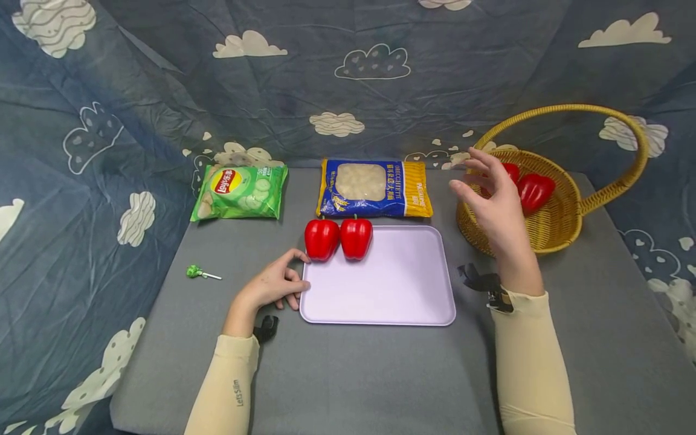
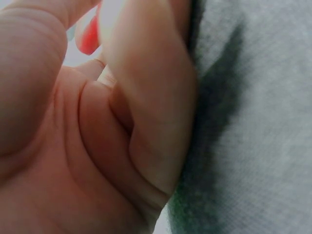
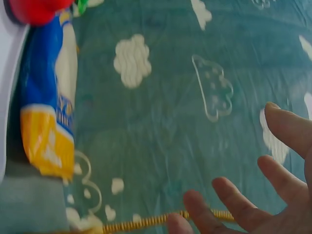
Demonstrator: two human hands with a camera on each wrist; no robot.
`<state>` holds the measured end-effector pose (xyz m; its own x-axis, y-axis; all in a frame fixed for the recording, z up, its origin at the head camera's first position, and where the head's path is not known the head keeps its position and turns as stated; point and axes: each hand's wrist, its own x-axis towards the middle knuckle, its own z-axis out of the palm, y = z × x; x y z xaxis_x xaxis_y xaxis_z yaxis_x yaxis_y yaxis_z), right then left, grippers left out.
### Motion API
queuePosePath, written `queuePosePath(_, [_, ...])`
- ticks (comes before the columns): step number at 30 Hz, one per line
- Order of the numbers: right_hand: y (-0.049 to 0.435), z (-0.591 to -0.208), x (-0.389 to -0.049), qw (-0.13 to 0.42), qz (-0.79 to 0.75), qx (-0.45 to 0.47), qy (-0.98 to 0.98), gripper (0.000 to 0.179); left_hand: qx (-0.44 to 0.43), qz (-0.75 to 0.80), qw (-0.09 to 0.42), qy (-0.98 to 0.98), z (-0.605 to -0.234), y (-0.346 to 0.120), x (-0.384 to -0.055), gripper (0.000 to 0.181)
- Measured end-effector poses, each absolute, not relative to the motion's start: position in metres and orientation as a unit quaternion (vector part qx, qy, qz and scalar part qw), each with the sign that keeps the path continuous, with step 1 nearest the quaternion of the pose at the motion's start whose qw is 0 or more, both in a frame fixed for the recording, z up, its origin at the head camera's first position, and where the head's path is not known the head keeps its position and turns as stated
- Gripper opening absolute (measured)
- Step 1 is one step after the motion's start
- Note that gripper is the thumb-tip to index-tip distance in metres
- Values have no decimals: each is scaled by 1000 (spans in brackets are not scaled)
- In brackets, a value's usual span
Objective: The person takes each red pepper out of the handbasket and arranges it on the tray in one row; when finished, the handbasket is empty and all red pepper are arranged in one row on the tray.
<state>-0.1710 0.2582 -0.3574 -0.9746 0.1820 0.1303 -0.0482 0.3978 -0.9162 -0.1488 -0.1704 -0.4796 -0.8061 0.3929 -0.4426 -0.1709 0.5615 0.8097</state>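
Currently, at upper right of the frame, the right hand [image 1: 497, 205] is hovering with fingers spread, the rightmost red pepper [image 1: 538, 192] in the wicker basket [image 1: 560, 231] lying to their right, while the farther left hand [image 1: 272, 283] is holding the lilac tray's [image 1: 399, 290] left rim.

The red peppers [image 1: 322, 240] look like hard plastic, smooth and highly glossy, throwing bright highlights. The lilac tray [image 1: 391, 284] appears to be smooth plastic with a soft, satiny finish. The basket [image 1: 565, 220] is woven wicker, ribbed and faintly shiny. Crinkled, glossy plastic film makes up the green chip bag [image 1: 247, 193] and the pasta bag [image 1: 375, 208]. Matt, finely textured cloth seems to cover the desk [image 1: 380, 380]; the backdrop [image 1: 293, 90] is creased printed fabric, the sleeves [image 1: 533, 362] smooth matt cloth
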Motion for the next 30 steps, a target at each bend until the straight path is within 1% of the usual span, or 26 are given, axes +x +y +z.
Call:
queuePosePath(5, [284, -358, -175, 128, 566, -83, -810, 67, 67, 465, 303, 829, -479, -170, -149, 49])
queuePosePath(15, [331, -370, -188, 141, 624, -169, -750, 71, 61, 472, 301, 826, -481, -173, -146, 49])
queuePosePath(19, [349, -377, -197, 141, 596, -193, -767, 72, 59, 473, 302, 826, -481, -173, -146, 50])
queuePosePath(30, [390, -385, -224, 121, 535, -230, -804, 77, 52, 467, 303, 829, -481, -172, -148, 50])
